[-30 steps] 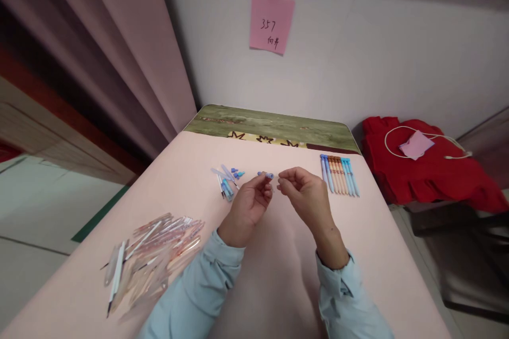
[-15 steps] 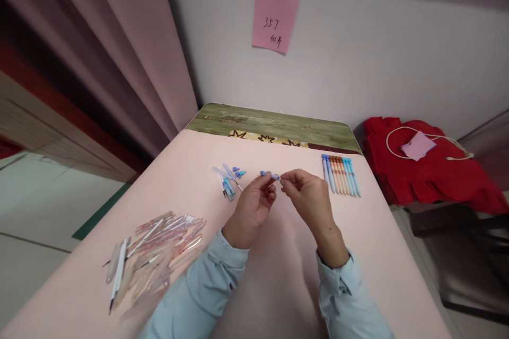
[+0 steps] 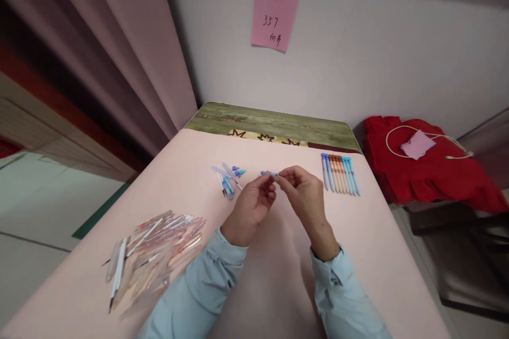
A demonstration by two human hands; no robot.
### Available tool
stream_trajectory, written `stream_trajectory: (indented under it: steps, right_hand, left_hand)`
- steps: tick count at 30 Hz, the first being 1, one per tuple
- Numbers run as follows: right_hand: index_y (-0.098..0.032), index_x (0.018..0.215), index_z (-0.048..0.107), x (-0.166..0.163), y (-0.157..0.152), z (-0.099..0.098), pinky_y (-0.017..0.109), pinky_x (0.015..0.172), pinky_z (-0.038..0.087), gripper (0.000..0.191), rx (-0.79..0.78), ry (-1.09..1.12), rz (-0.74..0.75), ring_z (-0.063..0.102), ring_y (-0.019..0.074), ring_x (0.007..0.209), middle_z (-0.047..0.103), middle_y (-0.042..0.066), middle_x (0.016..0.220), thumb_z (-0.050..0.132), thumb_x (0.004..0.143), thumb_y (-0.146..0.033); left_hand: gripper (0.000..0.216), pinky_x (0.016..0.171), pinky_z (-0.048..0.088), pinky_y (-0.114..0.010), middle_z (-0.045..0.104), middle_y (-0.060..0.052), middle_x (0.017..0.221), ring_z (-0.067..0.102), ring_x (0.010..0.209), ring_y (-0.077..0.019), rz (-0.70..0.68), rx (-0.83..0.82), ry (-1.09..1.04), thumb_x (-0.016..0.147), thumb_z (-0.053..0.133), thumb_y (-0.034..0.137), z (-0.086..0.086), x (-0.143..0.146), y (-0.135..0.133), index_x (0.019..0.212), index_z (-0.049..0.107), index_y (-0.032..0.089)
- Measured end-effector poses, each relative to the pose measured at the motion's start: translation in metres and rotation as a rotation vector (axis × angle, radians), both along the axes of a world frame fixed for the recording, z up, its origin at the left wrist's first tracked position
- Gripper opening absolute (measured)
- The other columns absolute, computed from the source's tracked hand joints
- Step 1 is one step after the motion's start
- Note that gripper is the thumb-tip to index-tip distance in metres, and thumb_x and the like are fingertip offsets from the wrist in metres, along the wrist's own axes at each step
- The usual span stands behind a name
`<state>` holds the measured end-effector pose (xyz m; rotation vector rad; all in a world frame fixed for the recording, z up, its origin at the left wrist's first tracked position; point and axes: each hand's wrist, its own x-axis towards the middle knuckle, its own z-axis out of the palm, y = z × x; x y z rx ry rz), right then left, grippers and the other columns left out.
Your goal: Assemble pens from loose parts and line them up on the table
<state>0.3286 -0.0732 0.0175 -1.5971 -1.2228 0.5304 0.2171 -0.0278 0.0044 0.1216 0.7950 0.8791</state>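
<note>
My left hand (image 3: 252, 204) and my right hand (image 3: 304, 196) meet above the middle of the pink table (image 3: 278, 275), fingertips pinched together on a small blue pen part (image 3: 268, 174). Its blue end sticks out past my left fingers. A little heap of blue pen parts (image 3: 228, 179) lies just left of my left hand. To the right of my right hand, a neat row of assembled blue and orange pens (image 3: 341, 175) lies on the table.
A pile of clear plastic pen wrappers and refills (image 3: 151, 251) lies at the near left. A green patterned strip (image 3: 274, 124) covers the table's far end. A pink note (image 3: 274, 18) hangs on the wall. Red cloth with a white cable (image 3: 425, 161) lies to the right.
My right hand has moved left until its fingertips meet the left hand's at the blue part. The gap between the hands has closed.
</note>
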Motion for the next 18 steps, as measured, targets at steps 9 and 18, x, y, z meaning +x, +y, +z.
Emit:
stream_trajectory:
  steps: [9, 18]
  right_hand:
    - [-0.019, 0.081, 0.070, 0.009, 0.006, -0.017, 0.025, 0.057, 0.046, 0.026, 0.013, 0.065, -0.066, 0.060, 0.0141, 0.056, 0.064, -0.002, 0.063, 0.065, 0.085, -0.044]
    - [-0.022, 0.086, 0.074, 0.003, 0.018, -0.067, 0.027, 0.070, 0.043, 0.017, -0.189, -0.463, 0.026, 0.063, 0.0158, 0.074, 0.070, 0.003, 0.086, 0.057, 0.088, -0.021]
  left_hand:
    - [0.015, 0.042, 0.040, -0.013, 0.064, -0.004, 0.070, 0.049, 0.048, -0.0047, 0.099, 0.047, -0.112, 0.093, 0.054, 0.011, 0.013, -0.031, 0.022, 0.079, 0.060, 0.012]
    - [0.017, 0.040, 0.036, -0.013, 0.061, -0.002, 0.069, 0.045, 0.047, -0.0043, 0.324, 0.044, -0.154, 0.098, 0.047, 0.016, 0.038, -0.080, 0.045, 0.085, 0.057, 0.013]
